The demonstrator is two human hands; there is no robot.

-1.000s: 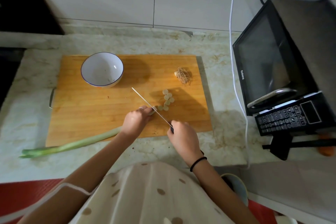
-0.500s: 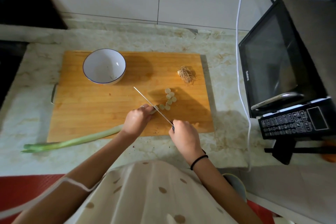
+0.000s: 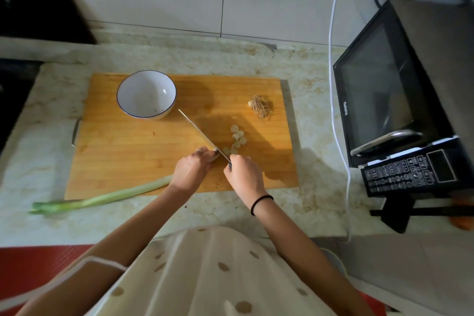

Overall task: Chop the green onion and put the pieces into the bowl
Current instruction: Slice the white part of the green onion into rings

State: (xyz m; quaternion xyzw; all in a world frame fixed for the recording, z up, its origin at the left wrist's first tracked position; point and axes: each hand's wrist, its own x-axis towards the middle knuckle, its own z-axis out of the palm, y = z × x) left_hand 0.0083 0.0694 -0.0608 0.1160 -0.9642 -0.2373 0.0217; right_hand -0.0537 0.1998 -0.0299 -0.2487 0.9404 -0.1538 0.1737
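A long green onion [image 3: 107, 197] lies across the front left corner of the wooden cutting board [image 3: 128, 151], its green tips out on the counter. My left hand [image 3: 191, 168] grips its white end with curled fingers. My right hand [image 3: 243, 174] holds the handle of a knife [image 3: 198, 133] whose blade sits at the onion's cut end, right beside my left fingertips. Several round cut slices [image 3: 237, 140] lie on the board just right of the blade. A white bowl [image 3: 146, 94] with a blue rim stands at the board's back left.
The cut-off root tuft [image 3: 260, 109] lies at the board's back right. A black microwave [image 3: 400, 100] stands on the right of the marble counter [image 3: 51, 110], with a white cable [image 3: 333, 59] running down beside it. A dark stove edge [image 3: 10, 90] is at far left.
The knife and both hands stay at the onion's cut end. The view has shifted slightly; the slice pile looks about the same.
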